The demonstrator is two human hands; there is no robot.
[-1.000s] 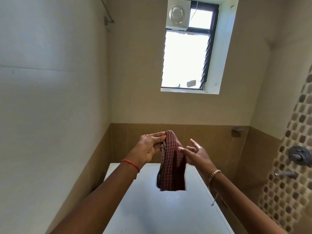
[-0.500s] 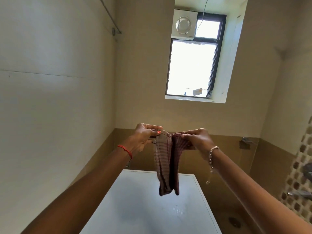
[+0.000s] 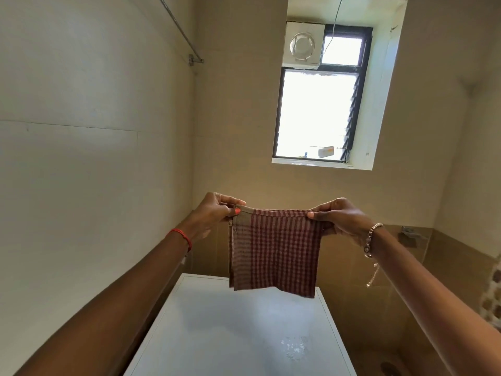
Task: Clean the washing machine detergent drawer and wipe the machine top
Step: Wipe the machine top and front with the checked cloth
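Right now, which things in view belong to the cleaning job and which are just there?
In the job: checked cloth, held spread by its top corners between left hand and right hand; white machine top beneath it.
Just there: window; exhaust fan; wall rail.

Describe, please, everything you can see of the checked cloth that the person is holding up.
The checked cloth is a roughly square piece of woven-looking fabric in maroon and pale brown checks, with a plain tan band and a stitched hem along its left side. It hangs flat, spread out, its top edge pulled taut. The left hand pinches its upper left corner, the right hand its upper right. It hangs above the white machine top, seemingly clear of it.
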